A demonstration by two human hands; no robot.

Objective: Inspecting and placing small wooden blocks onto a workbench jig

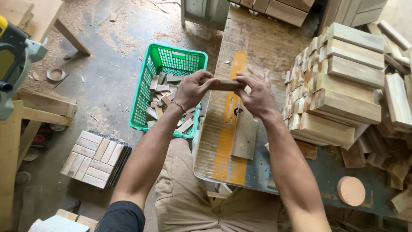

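Overhead, both hands grip a wood block above the worn bench; sawdust floor.

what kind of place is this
Most likely a small woodworking shop. Sawdust covers the floor, cut wooden blocks are stacked on the worn workbench, and a green basket holds offcuts. Both hands hold a small wood piece.

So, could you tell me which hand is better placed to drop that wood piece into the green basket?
Probably the left hand: it grips the wood piece directly above the green basket.
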